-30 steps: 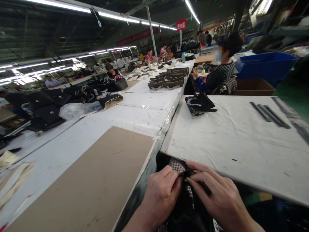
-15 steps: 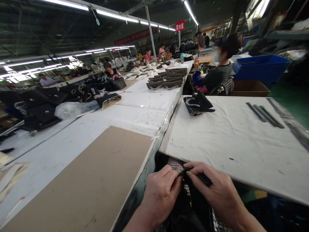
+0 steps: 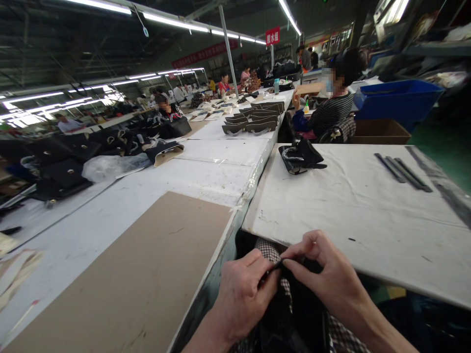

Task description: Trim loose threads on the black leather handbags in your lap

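Observation:
Above my lap, both hands pinch a narrow black strip that looks like a bag strap. My left hand is closed, gripping one part of it between thumb and curled fingers. Close beside it, my right hand holds the strip between thumb and fingertip, the other fingers bent. Below them a glossy black piece, perhaps a bag, lies over checkered cloth on my lap. Its shape is mostly lost in shadow.
To the right is a pale table carrying a small black bag and several dark strips. A long white worktable on the left bears a brown board and rows of dark pieces. A co-worker sits beyond, near a blue bin.
My right hand has lifted its knuckles and shifted slightly, still pinching the strip near the left hand. The dark length seen under its palm is now largely hidden. My left hand is nearly still.

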The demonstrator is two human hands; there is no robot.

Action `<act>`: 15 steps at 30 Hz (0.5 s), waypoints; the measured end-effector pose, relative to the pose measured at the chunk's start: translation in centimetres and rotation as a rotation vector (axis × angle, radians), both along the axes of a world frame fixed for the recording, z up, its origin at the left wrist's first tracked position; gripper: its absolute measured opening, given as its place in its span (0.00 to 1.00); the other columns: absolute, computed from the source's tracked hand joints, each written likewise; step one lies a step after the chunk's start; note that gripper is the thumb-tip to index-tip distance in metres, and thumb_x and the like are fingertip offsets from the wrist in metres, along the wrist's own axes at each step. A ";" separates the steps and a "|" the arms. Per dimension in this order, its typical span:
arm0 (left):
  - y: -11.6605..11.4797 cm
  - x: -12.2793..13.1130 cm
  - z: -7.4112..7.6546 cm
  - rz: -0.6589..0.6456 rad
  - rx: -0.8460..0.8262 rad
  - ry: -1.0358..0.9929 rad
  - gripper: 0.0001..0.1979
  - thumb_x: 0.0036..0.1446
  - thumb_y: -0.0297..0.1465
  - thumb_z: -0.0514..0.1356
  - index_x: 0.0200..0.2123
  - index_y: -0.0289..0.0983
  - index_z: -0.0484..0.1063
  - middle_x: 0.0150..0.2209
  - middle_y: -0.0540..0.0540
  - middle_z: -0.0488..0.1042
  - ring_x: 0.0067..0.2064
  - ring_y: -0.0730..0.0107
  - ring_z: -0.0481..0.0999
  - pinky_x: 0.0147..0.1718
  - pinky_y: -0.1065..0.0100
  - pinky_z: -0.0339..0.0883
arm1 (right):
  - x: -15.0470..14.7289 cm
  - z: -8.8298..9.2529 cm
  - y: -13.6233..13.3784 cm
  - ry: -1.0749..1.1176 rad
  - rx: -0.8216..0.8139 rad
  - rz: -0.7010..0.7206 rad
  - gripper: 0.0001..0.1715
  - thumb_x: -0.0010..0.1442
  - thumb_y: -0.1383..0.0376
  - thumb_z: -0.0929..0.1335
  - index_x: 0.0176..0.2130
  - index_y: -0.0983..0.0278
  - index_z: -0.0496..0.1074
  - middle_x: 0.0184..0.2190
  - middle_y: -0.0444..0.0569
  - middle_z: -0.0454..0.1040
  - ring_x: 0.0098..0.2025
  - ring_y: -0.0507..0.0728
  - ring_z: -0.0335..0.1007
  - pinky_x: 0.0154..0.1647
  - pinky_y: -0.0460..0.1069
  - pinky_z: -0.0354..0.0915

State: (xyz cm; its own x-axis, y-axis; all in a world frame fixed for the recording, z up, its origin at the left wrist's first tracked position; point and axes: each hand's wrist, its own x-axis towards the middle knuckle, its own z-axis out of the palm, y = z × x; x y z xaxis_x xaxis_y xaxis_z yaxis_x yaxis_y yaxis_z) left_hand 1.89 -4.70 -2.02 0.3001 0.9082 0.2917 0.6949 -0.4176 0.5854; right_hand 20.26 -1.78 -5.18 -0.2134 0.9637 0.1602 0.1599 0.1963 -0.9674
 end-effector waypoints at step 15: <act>2.7 1.0 0.4 0.202 0.122 0.212 0.09 0.58 0.21 0.56 0.39 0.38 0.73 0.35 0.48 0.79 0.34 0.67 0.78 0.34 0.69 0.68 | 2.0 2.5 -1.4 -0.278 0.265 -0.020 0.16 0.65 0.55 0.64 0.51 0.54 0.69 0.44 0.47 0.78 0.44 0.59 0.77 0.44 0.53 0.73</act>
